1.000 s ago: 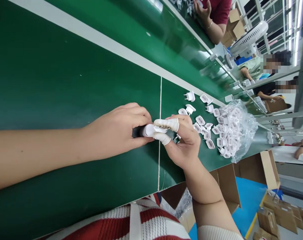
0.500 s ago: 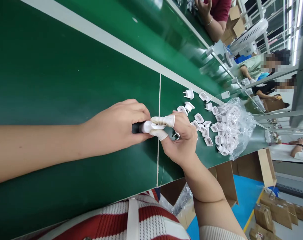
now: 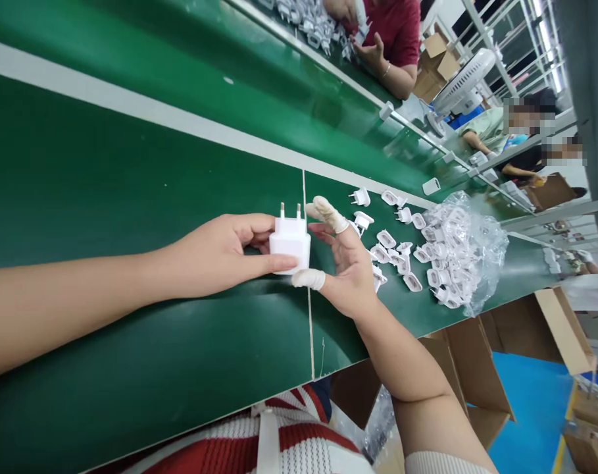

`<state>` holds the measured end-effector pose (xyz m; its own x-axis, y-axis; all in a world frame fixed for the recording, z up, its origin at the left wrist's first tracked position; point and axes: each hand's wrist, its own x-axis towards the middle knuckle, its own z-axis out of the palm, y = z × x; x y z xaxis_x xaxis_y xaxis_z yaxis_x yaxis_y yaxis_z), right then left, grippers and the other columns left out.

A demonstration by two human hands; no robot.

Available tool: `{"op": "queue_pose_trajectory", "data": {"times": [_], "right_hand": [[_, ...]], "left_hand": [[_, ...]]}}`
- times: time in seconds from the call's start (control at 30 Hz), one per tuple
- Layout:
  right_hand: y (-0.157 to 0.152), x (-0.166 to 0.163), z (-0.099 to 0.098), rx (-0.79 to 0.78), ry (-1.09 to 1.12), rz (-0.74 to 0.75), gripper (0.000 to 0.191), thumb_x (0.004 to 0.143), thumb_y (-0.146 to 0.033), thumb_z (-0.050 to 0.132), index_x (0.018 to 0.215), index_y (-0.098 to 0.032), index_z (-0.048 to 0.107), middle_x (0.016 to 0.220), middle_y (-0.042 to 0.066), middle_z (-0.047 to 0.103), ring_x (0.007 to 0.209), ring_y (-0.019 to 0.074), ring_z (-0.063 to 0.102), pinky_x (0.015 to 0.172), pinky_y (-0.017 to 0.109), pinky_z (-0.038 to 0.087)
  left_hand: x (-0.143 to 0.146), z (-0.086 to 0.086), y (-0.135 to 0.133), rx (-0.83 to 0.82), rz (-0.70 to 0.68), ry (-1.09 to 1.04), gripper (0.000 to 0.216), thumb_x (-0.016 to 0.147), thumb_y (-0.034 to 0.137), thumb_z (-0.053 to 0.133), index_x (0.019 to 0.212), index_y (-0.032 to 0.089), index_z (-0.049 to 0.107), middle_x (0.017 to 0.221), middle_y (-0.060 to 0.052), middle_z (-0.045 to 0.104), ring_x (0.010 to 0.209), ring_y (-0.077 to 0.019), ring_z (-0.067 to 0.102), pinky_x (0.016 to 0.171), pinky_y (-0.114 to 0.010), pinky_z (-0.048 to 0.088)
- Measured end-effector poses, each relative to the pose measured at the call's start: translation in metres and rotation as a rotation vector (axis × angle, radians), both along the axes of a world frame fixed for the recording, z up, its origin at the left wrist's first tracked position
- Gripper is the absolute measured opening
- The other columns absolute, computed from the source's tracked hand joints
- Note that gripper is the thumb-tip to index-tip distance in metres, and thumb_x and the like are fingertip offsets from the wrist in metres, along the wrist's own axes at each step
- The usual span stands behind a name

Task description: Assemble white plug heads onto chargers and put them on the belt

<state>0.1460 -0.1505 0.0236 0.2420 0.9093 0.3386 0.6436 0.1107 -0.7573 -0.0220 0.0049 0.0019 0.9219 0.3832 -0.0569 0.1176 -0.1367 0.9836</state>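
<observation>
My left hand (image 3: 229, 253) holds a white two-pin charger (image 3: 289, 245) upright, its thumb across the lower face and its fingers behind. Two metal pins point away from me, toward the white stripe. Close on the charger's right is my right hand (image 3: 345, 263), thumb and fingers spread apart, with pale finger cots on the thumb and a finger. The right thumb tip lies at the charger's lower corner; whether it touches I cannot tell. Several loose white plug parts (image 3: 386, 238) lie on the green table (image 3: 204, 355) beyond the right hand.
A clear plastic bag (image 3: 491, 237) lies beside a heap of white plug parts (image 3: 447, 257). Cardboard boxes (image 3: 476, 368) stand below the table edge at right. Across the green belt (image 3: 190, 79), a person in a red shirt (image 3: 395, 33) handles parts; a white fan (image 3: 464, 82) stands beyond.
The charger has turned so its broad face and pins show. My right thumb and finger, pinched on it before, have spread apart. The view has shifted slightly.
</observation>
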Motion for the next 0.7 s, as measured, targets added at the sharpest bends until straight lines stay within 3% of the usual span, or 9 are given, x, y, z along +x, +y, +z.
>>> {"op": "queue_pose_trajectory", "data": {"times": [0.1, 0.2, 0.47, 0.7], "right_hand": [[-0.002, 0.010, 0.003, 0.043, 0.028, 0.042, 0.091, 0.081, -0.055, 0.090, 0.158, -0.031, 0.047, 0.155, 0.014, 0.060, 0.132, 0.0284, 0.067, 0.114, 0.051, 0.056], [-0.004, 0.012, 0.008, 0.051, -0.045, 0.074, 0.091, 0.080, -0.054, 0.091, 0.157, -0.030, 0.049, 0.150, 0.013, 0.063, 0.134, 0.0293, 0.065, 0.115, 0.051, 0.055], [-0.001, 0.003, 0.010, 0.153, -0.232, 0.146, 0.050, 0.092, -0.040, 0.083, 0.138, -0.026, 0.067, 0.130, 0.009, 0.075, 0.115, 0.0234, 0.071, 0.100, 0.043, 0.058], [-0.003, 0.002, 0.011, 0.160, -0.341, 0.064, 0.045, 0.094, -0.047, 0.078, 0.134, -0.026, 0.071, 0.110, 0.007, 0.077, 0.104, 0.0256, 0.071, 0.096, 0.047, 0.056]], "left_hand": [[0.000, 0.006, 0.006, -0.272, 0.008, 0.035, 0.051, 0.079, 0.055, 0.087, 0.122, 0.028, 0.079, 0.099, -0.004, 0.084, 0.095, -0.0284, 0.080, 0.081, -0.036, 0.068], [0.001, 0.007, 0.010, -0.379, 0.012, 0.020, 0.049, 0.077, 0.054, 0.090, 0.117, 0.028, 0.081, 0.101, -0.005, 0.085, 0.097, -0.0293, 0.081, 0.082, -0.035, 0.069], [-0.003, 0.005, 0.011, -0.275, -0.136, 0.007, 0.053, 0.078, 0.053, 0.091, 0.123, 0.028, 0.081, 0.110, -0.006, 0.084, 0.103, -0.0298, 0.080, 0.091, -0.039, 0.068], [-0.003, 0.003, 0.010, -0.296, -0.156, -0.026, 0.047, 0.089, 0.056, 0.079, 0.127, 0.027, 0.080, 0.111, -0.007, 0.084, 0.107, -0.0313, 0.079, 0.095, -0.042, 0.066]]}}
